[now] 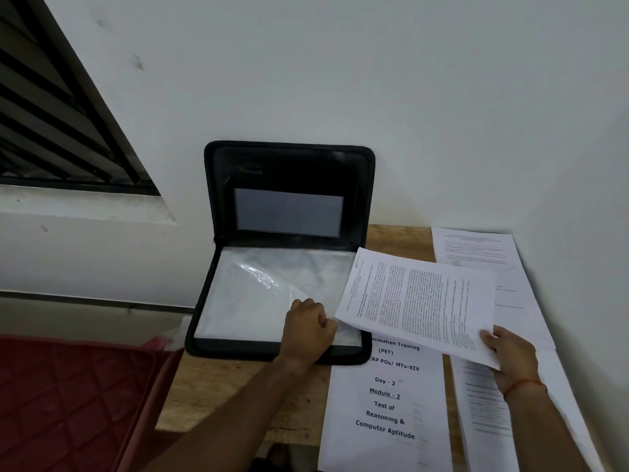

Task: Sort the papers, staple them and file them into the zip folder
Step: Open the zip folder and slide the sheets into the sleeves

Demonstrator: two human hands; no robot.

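An open black zip folder [289, 155] sits on a wooden desk [218, 396], its lid leaning on the wall. The left hand [308, 327], fingers curled, appears to pinch the right edge of the folder's plastic sleeve [258, 291]. The right hand [510, 356] grips the printed papers [418, 298] by their near right corner. Their long axis points left toward the sleeve, and their far end overlaps the folder's right rim, just beside the left hand. A cover sheet [384, 413] lies below.
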